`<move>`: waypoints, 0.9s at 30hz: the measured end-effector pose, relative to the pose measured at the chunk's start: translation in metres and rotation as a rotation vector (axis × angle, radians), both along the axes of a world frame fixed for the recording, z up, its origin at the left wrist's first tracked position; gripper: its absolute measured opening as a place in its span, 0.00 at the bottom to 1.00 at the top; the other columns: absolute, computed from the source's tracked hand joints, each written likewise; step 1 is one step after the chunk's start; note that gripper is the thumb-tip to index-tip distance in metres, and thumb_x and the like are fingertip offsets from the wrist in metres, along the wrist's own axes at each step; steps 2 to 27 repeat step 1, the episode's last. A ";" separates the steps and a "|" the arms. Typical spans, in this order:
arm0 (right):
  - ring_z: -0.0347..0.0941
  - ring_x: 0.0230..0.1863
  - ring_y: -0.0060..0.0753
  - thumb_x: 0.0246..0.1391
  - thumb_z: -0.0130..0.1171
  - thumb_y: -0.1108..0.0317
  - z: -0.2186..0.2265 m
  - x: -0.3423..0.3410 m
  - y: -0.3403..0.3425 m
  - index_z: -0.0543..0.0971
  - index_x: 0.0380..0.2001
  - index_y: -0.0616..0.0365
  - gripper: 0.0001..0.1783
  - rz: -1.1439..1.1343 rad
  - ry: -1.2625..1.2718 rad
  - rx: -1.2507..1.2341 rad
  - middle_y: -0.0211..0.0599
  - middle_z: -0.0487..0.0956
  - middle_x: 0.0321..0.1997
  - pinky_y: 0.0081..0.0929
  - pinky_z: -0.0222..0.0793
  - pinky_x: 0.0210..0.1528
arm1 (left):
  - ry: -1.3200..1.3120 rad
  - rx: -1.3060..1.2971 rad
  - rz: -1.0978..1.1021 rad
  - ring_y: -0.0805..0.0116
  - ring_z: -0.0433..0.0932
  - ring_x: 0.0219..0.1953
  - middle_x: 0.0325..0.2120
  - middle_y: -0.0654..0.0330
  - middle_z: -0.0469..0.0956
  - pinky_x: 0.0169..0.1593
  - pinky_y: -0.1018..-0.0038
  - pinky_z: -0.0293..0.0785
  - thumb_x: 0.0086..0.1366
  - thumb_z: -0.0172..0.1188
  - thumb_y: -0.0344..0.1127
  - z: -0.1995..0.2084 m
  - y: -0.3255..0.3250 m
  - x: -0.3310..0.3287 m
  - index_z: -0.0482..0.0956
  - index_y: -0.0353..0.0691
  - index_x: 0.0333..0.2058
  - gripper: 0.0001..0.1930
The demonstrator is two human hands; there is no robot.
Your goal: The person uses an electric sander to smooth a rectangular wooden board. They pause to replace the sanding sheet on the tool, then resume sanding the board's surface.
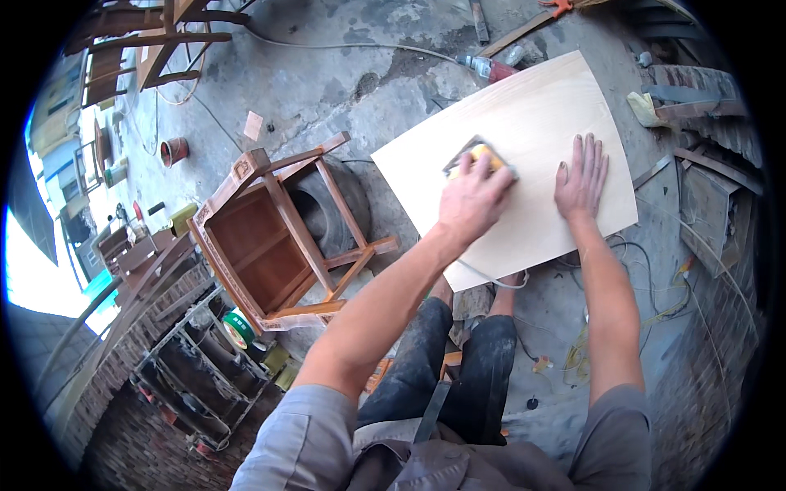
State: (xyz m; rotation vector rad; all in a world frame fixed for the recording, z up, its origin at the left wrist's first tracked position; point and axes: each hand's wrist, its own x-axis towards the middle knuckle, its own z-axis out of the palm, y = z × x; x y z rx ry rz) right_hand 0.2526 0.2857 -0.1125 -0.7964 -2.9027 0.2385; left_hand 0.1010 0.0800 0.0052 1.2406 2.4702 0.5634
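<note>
A pale wooden board [532, 123] lies in front of me, above my knees, its far edge slightly curved. My left hand [475, 192] is closed over a yellow-topped sander [483, 157] with a dark flat base, which rests on the board's face left of its middle. The fingers hide part of the tool, so its full shape does not show. On the board's right side my right hand [583, 176] lies flat, fingers stretched out, holding nothing. A pale cord [499, 282] loops at the board's near edge below my left forearm.
To the left, a brown wooden chair frame [270, 237] lies tipped beside a dark tyre [327, 200]. A red-labelled bottle [491, 68] touches the board's far edge. Cables [647, 270] cross the concrete floor at right. A small reddish pot [173, 151] stands farther left.
</note>
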 end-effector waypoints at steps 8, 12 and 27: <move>0.42 0.82 0.52 0.65 0.50 0.55 0.001 0.004 0.001 0.53 0.77 0.53 0.41 -0.003 -0.007 0.002 0.47 0.51 0.82 0.55 0.34 0.81 | 0.026 -0.023 0.001 0.48 0.72 0.54 0.44 0.53 0.72 0.39 0.55 0.86 0.53 0.69 0.38 -0.002 -0.017 0.000 0.79 0.51 0.44 0.18; 0.42 0.82 0.52 0.65 0.50 0.55 0.001 0.004 0.001 0.53 0.77 0.53 0.41 -0.003 -0.007 0.002 0.47 0.51 0.82 0.55 0.34 0.81 | 0.026 -0.023 0.001 0.48 0.72 0.54 0.44 0.53 0.72 0.39 0.55 0.86 0.53 0.69 0.38 -0.002 -0.017 0.000 0.79 0.51 0.44 0.18; 0.42 0.82 0.52 0.65 0.50 0.55 0.001 0.004 0.001 0.53 0.77 0.53 0.41 -0.003 -0.007 0.002 0.47 0.51 0.82 0.55 0.34 0.81 | 0.026 -0.023 0.001 0.48 0.72 0.54 0.44 0.53 0.72 0.39 0.55 0.86 0.53 0.69 0.38 -0.002 -0.017 0.000 0.79 0.51 0.44 0.18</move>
